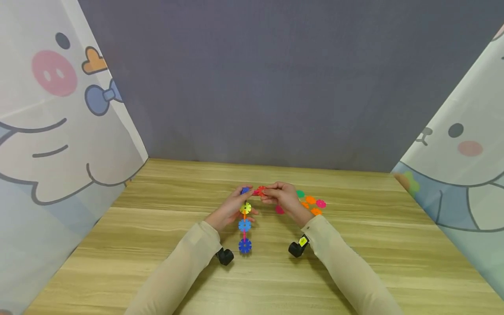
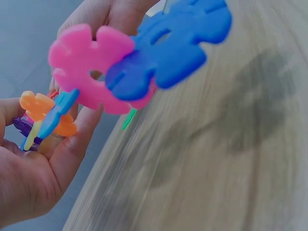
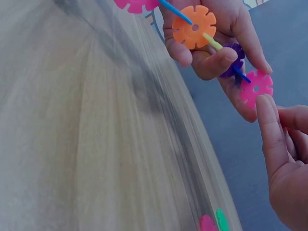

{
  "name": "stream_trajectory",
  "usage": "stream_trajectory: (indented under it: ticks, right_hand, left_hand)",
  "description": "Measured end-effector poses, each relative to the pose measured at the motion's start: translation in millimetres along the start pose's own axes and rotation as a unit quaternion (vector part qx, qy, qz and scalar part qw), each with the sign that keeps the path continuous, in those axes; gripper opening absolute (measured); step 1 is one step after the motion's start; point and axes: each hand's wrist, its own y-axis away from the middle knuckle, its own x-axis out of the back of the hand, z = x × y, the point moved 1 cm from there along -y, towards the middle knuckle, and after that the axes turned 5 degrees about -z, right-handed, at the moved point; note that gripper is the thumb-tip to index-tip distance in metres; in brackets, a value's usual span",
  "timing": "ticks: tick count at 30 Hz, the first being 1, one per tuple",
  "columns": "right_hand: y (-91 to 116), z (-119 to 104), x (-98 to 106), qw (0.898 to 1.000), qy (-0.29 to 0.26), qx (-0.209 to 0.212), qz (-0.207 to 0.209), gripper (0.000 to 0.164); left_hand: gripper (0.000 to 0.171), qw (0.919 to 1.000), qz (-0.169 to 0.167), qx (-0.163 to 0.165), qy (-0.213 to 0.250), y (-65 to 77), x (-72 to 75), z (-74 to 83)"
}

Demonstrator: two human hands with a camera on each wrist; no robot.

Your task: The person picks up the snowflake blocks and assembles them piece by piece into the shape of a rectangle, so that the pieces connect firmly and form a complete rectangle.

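A chain of slotted plastic snowflake discs hangs from my left hand (image 1: pixel 230 209), running toward me with yellow (image 1: pixel 246 208), light blue (image 1: pixel 244 225) and dark blue (image 1: pixel 245 246) discs facing up. Edge-on links join them. Thumb and fingers of that hand grip the chain around a purple disc (image 3: pixel 237 52), beside an orange disc (image 3: pixel 195 28). Between the two hands lies the chain's pink disc (image 3: pixel 256 89). My right hand (image 1: pixel 286 199) pinches a red snowflake disc (image 1: pixel 261 190) right at this pink one; fingers partly cover it.
Loose snowflake discs lie on the wooden table (image 1: pixel 354 245) beside and behind my right hand: green (image 1: pixel 300 194), pink (image 1: pixel 320 204), several orange (image 1: pixel 310 200). A grey panel (image 1: pixel 267 87) stands at the back, with printed cartoon curtains (image 1: pixel 59 144) at both sides.
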Motion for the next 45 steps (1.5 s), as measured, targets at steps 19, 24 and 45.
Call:
stream_trajectory:
  ticks: [19,24,45]
  right_hand:
    - [2.7,3.1,-9.0,0.999,0.01,0.027,0.027,0.011]
    - [3.1,6.1,-12.0,0.999,0.01,0.019,0.037,0.013]
    - [3.8,-2.6,-8.4,1.0,0.016,0.007,0.011,0.014]
  left_hand:
    - [0.05,0.9998,-0.014,0.009,-0.006,2.2,4.0,2.8]
    - [0.052,0.9999,-0.006,0.006,-0.014,3.1,4.3,0.5]
    - [0.055,0.9985,-0.007,0.01,-0.053,4.3,-0.6,8.2]
